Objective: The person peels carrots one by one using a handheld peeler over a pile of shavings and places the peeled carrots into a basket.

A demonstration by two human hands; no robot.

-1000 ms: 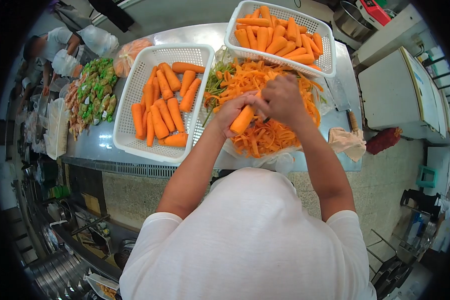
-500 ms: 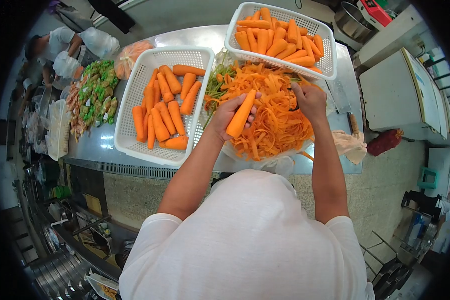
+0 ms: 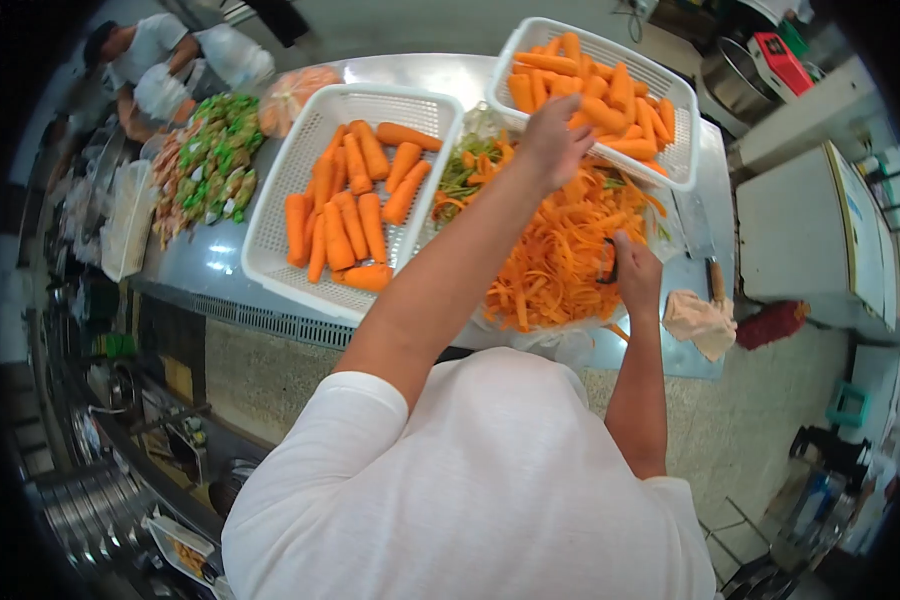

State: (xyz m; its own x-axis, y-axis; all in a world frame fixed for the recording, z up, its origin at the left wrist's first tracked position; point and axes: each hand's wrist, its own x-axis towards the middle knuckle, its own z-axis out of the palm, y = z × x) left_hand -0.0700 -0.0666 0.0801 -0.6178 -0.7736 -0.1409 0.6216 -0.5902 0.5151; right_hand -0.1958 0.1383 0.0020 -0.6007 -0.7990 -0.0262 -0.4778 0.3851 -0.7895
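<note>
My left hand [image 3: 558,142] is stretched over the near rim of the upper right white basket [image 3: 510,50], its fingers apart and no carrot visibly gripped. Just beyond its fingertips lies a carrot [image 3: 602,114] on top of several others in that basket. My right hand [image 3: 638,268] is closed round a dark peeler [image 3: 607,262], held low at the right side of a large heap of orange carrot peelings [image 3: 560,270]. To the left, a second white basket [image 3: 253,255] contains several loosely spread carrots [image 3: 337,237].
A knife [image 3: 695,225] and a crumpled cloth [image 3: 700,322] lie on the metal table [image 3: 205,275] at the right. Green-wrapped packets [image 3: 215,160] and a bag of orange pieces [image 3: 295,98] are at the left. Another person [image 3: 150,60] works at the far left.
My left hand has moved up and away from me to the upper right basket, and the carrot it held has left it. My right hand, with the peeler, has dropped lower.
</note>
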